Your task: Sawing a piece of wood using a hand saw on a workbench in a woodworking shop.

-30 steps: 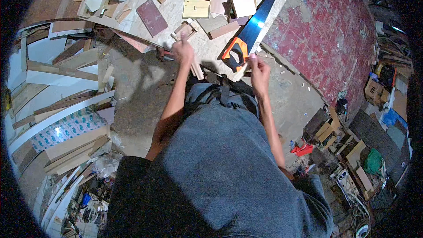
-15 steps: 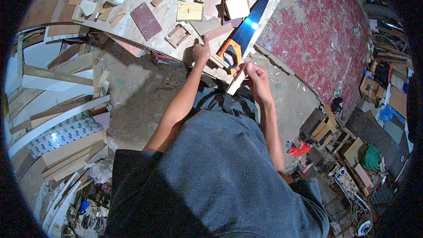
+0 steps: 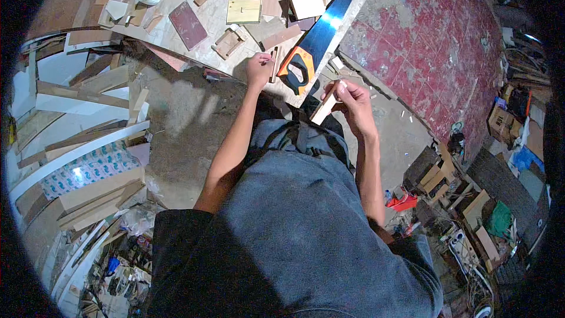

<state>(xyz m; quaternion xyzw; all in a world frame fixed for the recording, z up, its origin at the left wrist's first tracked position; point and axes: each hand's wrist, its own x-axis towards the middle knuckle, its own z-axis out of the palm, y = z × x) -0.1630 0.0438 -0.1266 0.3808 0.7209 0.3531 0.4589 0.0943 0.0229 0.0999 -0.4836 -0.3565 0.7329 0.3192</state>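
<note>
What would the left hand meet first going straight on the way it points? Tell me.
Beyond the stick at the left hand, probably the pinkish block on the bench, though the hand's height above it is unclear.

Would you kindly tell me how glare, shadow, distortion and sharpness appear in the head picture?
Head view: glare on the saw blade; shadow over the lower left of the shirt; the outer edge of the red floor bowed by the fisheye lens; the right hand and its wood strip fairly sharp.
</note>
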